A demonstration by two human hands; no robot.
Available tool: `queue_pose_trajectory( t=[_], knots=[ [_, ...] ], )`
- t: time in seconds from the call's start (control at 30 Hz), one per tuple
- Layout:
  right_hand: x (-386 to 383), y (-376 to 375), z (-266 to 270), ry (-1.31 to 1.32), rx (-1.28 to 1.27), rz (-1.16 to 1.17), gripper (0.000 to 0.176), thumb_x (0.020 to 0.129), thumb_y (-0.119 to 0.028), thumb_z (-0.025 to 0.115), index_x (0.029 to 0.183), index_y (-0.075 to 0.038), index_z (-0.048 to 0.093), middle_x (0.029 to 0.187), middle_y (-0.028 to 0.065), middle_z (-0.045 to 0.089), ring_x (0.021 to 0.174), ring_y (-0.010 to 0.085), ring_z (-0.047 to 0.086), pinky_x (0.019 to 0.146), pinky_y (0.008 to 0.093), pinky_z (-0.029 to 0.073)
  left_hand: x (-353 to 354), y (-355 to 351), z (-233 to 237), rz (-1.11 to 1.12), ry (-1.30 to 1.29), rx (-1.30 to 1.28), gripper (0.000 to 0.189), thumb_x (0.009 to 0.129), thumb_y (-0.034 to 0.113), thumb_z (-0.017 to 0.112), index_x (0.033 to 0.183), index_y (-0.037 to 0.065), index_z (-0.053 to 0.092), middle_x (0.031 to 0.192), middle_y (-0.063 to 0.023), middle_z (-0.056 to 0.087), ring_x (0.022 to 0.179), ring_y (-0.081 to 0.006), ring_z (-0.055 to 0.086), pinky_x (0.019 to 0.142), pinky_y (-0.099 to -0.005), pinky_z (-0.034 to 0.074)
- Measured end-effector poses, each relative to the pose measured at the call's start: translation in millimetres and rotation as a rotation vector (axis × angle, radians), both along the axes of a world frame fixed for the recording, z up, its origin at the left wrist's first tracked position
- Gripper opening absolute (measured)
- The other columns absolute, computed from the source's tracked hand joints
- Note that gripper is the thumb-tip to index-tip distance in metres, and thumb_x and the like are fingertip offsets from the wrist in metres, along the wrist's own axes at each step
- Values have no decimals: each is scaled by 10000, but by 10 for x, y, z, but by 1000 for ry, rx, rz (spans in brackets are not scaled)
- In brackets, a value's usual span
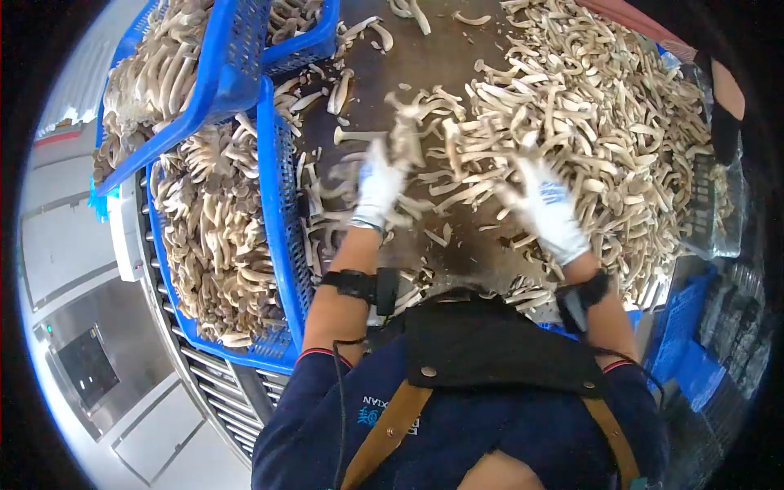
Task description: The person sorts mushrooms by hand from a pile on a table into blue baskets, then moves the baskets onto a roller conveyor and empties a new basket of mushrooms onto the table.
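Note:
My left hand (380,189), in a white glove, is over the brown work surface (392,73), smeared by motion. Blurred mushrooms (406,135) show right at its fingertips; whether the fingers grip them I cannot tell. To the right, my gloved right hand (551,211) is at the near left edge of a large heap of long-stemmed mushrooms (604,122). Its thumb and fingers are spread apart, slightly blurred, with loose stems around them. More single mushrooms lie scattered between both hands.
On my left, a blue basket (282,212) full of mushrooms stands on a roller conveyor (220,400). Another filled blue basket (216,82) overlaps its far end, with a third blue basket (302,45) beside it. Another person's arm (727,90) shows at the far right.

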State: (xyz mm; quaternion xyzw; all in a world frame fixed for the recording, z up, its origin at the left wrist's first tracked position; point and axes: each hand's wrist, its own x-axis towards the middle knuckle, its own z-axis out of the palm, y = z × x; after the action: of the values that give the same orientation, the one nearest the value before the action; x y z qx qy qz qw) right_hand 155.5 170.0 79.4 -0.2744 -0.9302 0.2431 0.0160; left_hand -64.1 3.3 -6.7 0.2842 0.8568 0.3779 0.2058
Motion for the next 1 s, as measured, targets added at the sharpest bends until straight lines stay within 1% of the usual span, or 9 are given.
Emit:
queue_pose_trajectory(
  t=[0.1,0.27,0.3,0.4,0.53,0.6,0.73,0.87,1.0],
  knots=[
    [-122,-457,-168,597,-1329,-438,426,909,-297,611,1231,-34,516,1121,81,569,1006,138,544,856,275,439,681,367,223,-332,-573,205,510,855,88,632,1326,32,445,1203,-123,575,1126,-207,513,987,-316,401],
    [155,-100,-568,745,-1431,-401,295,868,-89,650,1130,-40,524,1101,33,537,968,108,529,858,222,424,621,292,366,-10,-778,414,157,912,79,564,1068,98,561,789,11,567,639,-79,505,620,-218,453],
    [72,-151,-401,748,-1575,-270,365,868,-88,654,1183,-44,474,1112,40,533,1000,115,526,898,231,417,730,285,393,-247,-720,294,225,895,100,578,1117,61,563,918,-32,579,788,-121,526,721,-261,461],
    [7,-184,-507,588,-1383,-371,565,876,-63,639,1338,-21,317,1195,82,502,1093,139,503,959,275,407,788,72,300,-441,-642,128,496,862,113,577,1337,20,468,1162,-138,580,1035,-221,547,922,-333,443],
    [597,-113,56,342,-630,-353,688,811,-129,696,1390,32,361,1398,200,412,1230,284,477,1071,378,353,389,-1021,19,54,-6,164,518,884,147,574,1351,-25,432,1301,-219,504,1204,-306,478,1041,-379,367],
    [1653,-29,-300,321,3,-409,785,768,-192,744,1400,42,342,1424,228,376,1280,362,418,1084,417,318,303,-1497,-18,249,440,-177,521,918,198,564,1346,-63,420,1358,-277,440,1268,-374,419,1091,-426,319],
    [3713,-121,-855,187,440,-998,845,864,-298,643,1462,65,170,1470,246,285,1371,330,282,1150,408,196,255,-1864,-667,452,415,-267,529,963,240,507,1350,-95,373,1320,-286,471,1195,-377,486,1032,-421,390],
    [3491,-204,-1218,994,-72,-1314,752,936,-284,562,1497,-26,133,1553,169,157,1425,293,175,1157,390,167,455,-646,-336,629,-199,434,552,987,245,496,1434,-11,297,1369,-213,456,1168,-315,508,1011,-402,420],
    [3665,-98,-2177,324,317,-1175,631,896,-184,581,1451,-76,300,1499,180,276,1346,313,329,1124,414,230,861,45,-606,5,173,212,672,927,258,528,1475,29,214,1401,-196,384,1157,-304,472,1001,-408,399]
  ],
)
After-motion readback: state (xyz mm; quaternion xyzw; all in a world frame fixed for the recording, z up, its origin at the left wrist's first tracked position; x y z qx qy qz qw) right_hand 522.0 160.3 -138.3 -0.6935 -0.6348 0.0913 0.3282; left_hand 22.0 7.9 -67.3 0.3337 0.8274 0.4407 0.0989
